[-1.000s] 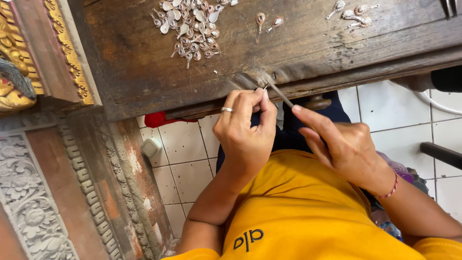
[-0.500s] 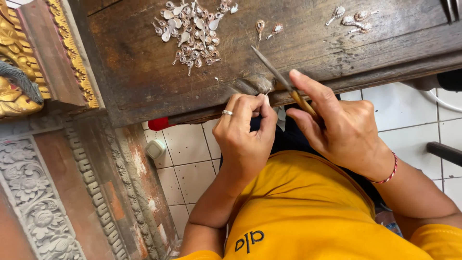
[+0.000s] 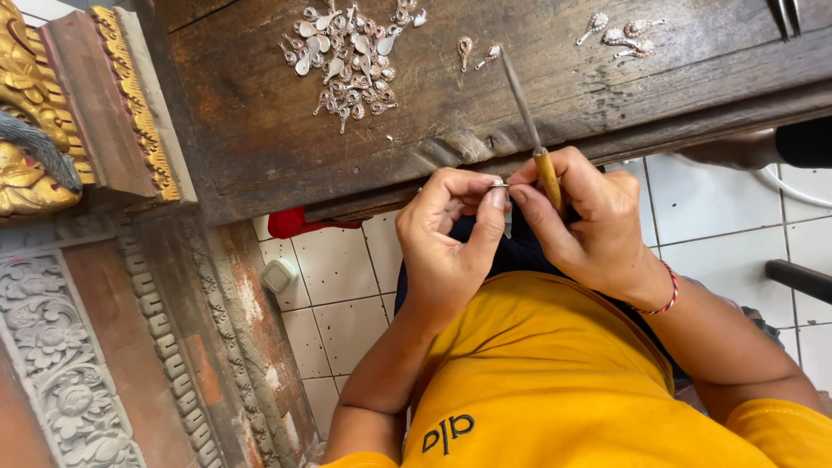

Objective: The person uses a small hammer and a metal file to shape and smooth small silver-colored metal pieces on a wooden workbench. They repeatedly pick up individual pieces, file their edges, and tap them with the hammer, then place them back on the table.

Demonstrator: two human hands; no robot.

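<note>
Item — small silver piece [image 3: 499, 184], pinched in our left hand [image 3: 451, 243] at the near worktop [image 3: 260, 130] edge. Right hand [image 3: 589, 225] grips a file [image 3: 529, 113] against it. Far pile [image 3: 347, 61] looks unworked; right group [image 3: 617, 33] — perhaps finished.

Hands met at the bench edge

The left hand [image 3: 451, 238] pinched a tiny silver piece [image 3: 499, 185]; the right hand [image 3: 589, 225] gripped a file [image 3: 530, 121] pointing toward 11 o'clock. A pile of silver pieces [image 3: 347, 56] lay on the bench [image 3: 260, 130] at 11 o'clock from the hands.
</note>
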